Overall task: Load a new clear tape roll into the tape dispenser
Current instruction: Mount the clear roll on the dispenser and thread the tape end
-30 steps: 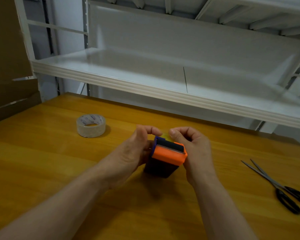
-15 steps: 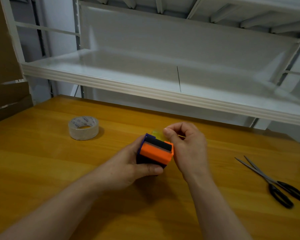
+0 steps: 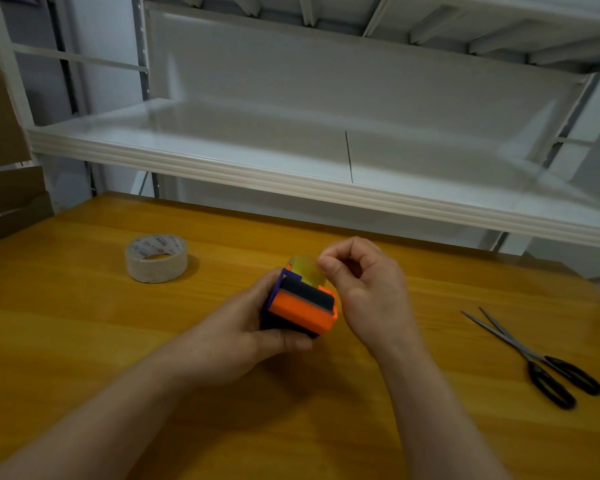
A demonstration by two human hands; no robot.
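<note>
Meanwhile, nearest me, my left hand (image 3: 243, 336) wraps the orange-and-purple tape dispenser (image 3: 300, 304) just above the desk (image 3: 84, 341), fingers (image 3: 284, 342) closed around its body. My right hand (image 3: 364, 289) pinches a yellowish strip at the dispenser's top, fingertips pressed together; I judge I am clearing or threading tape there. Farther left, the new clear tape roll (image 3: 156, 258) lies flat on the desk, untouched; the next move calls for freeing the holder, then fetching it.
</note>
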